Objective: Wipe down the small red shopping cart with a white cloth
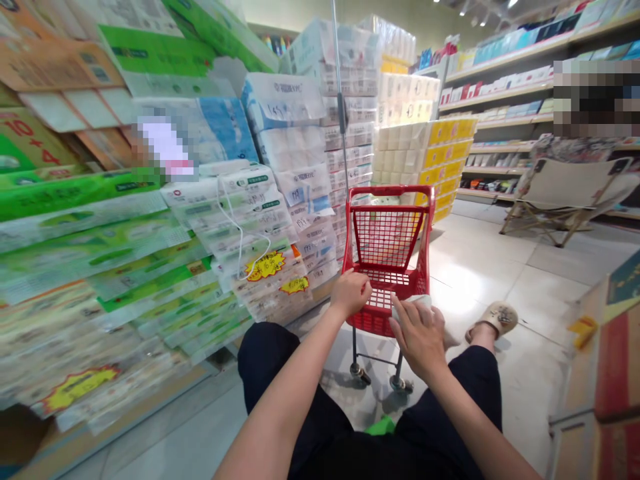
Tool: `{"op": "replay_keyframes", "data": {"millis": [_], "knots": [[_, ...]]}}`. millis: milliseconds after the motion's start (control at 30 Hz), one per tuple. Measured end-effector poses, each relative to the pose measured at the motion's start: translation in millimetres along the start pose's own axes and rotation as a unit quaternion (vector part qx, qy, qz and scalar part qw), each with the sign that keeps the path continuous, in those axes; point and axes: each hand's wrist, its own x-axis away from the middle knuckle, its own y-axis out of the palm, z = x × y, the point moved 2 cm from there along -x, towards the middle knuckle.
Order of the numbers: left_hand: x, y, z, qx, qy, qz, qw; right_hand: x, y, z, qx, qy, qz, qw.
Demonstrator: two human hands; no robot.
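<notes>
A small red shopping cart [390,233] with a mesh basket stands on its wheels between my knees. My left hand [353,292] is closed at the cart's near left corner, fingers curled round the rim; part of the grip is hidden. Over the near right rim lies my right hand [419,333], its fingers bent and pressed on a white wipe [421,301]. Some of the wipe shows beyond the fingers and the rest is covered by the hand. A thin upright pole [342,113] rises at the cart's left side.
Stacked tissue packs [295,173] line the left, with yellow price tags [267,265] and a white cable [241,233]. Yellow-sided packs [445,167] stand behind the cart. A person sits in a folding chair [575,187] by the shelves [500,100]. Cartons [615,333] stand at right.
</notes>
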Motion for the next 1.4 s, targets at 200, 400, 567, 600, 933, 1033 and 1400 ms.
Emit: {"op": "replay_keyframes", "data": {"millis": [200,400,567,600,933,1033,1400], "knots": [[11.4,-3.6,-5.2,-0.024,0.008,-0.024,0.999,8.1,-0.9,38.2,-0.076,-0.039,-0.035,0.996],[10.9,-0.3,-2.8,-0.034,0.014,-0.031,0.999,-7.7,-0.5,67.3,-0.148,0.047,-0.003,0.988],[9.0,4.9,0.3,-0.033,0.034,-0.023,0.999,-43.4,17.8,92.6,-0.199,0.134,0.020,0.971],[8.9,6.0,0.9,-0.033,0.036,-0.020,0.999,-48.5,20.6,97.0,-0.208,0.143,0.023,0.967],[8.2,8.3,2.7,-0.042,0.040,-0.001,0.998,7.5,1.2,31.8,-0.182,0.150,0.054,0.970],[9.5,6.5,-0.4,-0.044,0.043,-0.004,0.998,12.4,-2.2,28.3,-0.201,0.143,0.015,0.969],[10.5,5.8,-3.2,-0.028,0.040,-0.010,0.999,-63.9,25.6,115.4,-0.326,0.120,-0.032,0.937]]}}
